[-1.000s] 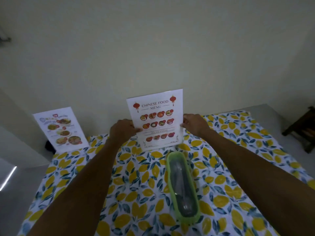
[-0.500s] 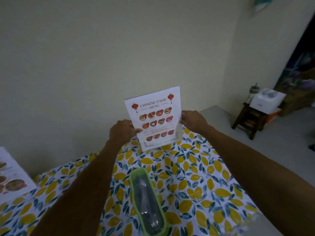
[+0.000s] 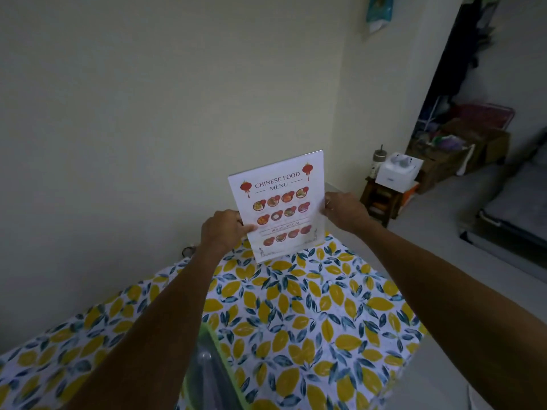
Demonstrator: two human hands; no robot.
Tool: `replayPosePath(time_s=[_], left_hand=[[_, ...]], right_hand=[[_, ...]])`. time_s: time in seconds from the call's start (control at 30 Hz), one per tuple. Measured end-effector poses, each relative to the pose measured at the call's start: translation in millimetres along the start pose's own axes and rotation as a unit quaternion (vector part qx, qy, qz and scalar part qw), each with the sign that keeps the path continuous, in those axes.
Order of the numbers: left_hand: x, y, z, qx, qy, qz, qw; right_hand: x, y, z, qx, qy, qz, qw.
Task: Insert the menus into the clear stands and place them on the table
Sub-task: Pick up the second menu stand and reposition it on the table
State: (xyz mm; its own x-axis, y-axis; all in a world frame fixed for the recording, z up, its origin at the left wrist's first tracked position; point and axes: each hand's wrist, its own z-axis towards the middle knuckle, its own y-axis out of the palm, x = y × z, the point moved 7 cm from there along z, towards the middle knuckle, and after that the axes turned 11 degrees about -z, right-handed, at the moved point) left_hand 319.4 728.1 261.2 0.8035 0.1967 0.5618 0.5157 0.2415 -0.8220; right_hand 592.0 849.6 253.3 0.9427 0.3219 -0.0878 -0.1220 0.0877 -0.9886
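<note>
A white Chinese food menu in its clear stand (image 3: 279, 206) stands upright at the far right corner of the table (image 3: 340, 315), which wears a lemon-print cloth. My left hand (image 3: 223, 232) grips the stand's left edge, thumb on the front. My right hand (image 3: 340, 209) holds its right edge. The stand's base sits at or just above the cloth; I cannot tell whether it touches.
A green-rimmed clear container (image 3: 211, 371) lies on the cloth between my forearms. Beyond the table's right edge stand a small wooden stool (image 3: 381, 199) bearing a white box (image 3: 398, 171) and a bottle, with boxes and a mattress further right. A pale wall runs behind the table.
My view has swung to the right, so the other menu stand on the left has left the frame. Both hands carried the menu stand towards the table's far right corner.
</note>
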Motion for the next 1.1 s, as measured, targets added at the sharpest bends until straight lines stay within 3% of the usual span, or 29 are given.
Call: replayPosePath(time_s=[0.57,1.1], left_hand=[[-29,110,117,0.028,-0.081,0.034,0.996],[-55,181,192,0.028,-0.136,0.034,0.990]], right_hand=[[24,143,189,-0.060,-0.100,0.026,0.993],[46,221,269,-0.086,-0.113,0.027,0.989]])
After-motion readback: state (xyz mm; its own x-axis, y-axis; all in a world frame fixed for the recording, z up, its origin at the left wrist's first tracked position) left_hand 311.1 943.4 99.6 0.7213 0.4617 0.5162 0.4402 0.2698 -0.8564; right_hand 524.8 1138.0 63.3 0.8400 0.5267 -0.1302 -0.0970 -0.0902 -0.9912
